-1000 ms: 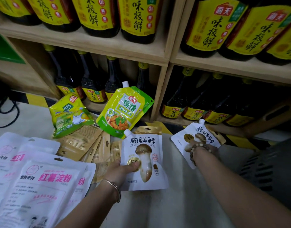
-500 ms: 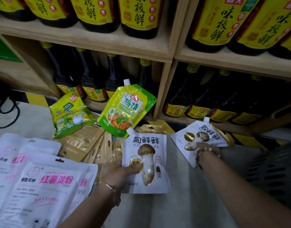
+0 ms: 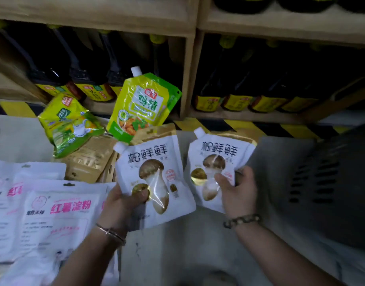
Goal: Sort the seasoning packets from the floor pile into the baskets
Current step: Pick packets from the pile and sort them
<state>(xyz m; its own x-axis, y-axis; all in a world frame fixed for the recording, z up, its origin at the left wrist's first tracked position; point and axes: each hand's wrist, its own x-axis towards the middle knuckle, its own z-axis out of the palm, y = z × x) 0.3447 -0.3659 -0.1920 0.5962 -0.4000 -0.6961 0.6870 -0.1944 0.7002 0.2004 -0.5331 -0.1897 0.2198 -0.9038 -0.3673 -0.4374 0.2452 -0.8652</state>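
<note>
Low over the floor (image 3: 187, 250), before the bottle shelf (image 3: 189, 79), the left hand (image 3: 121, 205) grips one white mushroom pouch (image 3: 156, 162) by its lower left edge, thumb pressed across the front. The right hand (image 3: 239, 193) pinches a matching second mushroom pouch (image 3: 216, 153) near its lower right corner, thumb on the front. Both pouches are lifted side by side; whether their edges touch I cannot tell. A dark slatted basket (image 3: 321, 182) stands just to the right. Since the two are alike, they probably belong together, so the sensible move is to carry both rightward and lay them in flat with the spouts pointing the same way. The right one should go first, so the arms do not cross. Keep each grip low on the body, not on the cap. Waiting in the pile are a green pouch (image 3: 144, 108), a yellow bag (image 3: 68, 124), brown packets (image 3: 90, 159) and white starch bags (image 3: 62, 211); lift clear of them.
</note>
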